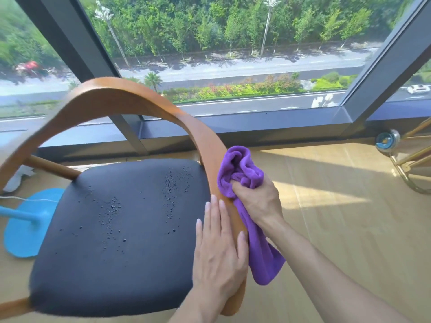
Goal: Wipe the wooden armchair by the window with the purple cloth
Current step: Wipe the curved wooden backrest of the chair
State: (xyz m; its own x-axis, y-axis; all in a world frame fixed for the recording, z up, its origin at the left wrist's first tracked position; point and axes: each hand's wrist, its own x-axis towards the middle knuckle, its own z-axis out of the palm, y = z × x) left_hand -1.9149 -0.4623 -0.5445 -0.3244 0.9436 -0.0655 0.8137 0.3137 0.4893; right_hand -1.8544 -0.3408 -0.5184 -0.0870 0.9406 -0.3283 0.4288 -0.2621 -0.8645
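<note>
The wooden armchair (pixel 130 99) stands by the window, its curved backrest-and-arm rail arching over a black padded seat (pixel 121 229) dotted with small dark crumbs. My right hand (pixel 256 201) grips the bunched purple cloth (pixel 242 169) against the outer side of the rail's right arm, and a tail of the cloth hangs down below the hand. My left hand (pixel 219 252) lies flat on the same arm, just nearer to me, with the fingers straight and the thumb over the rail's outer edge.
A large window with a dark frame (pixel 233 129) runs behind the chair. A light blue stand with a round base (pixel 25 227) sits on the wooden floor at the left. At the right edge stand gold metal legs (pixel 410 164) of other furniture.
</note>
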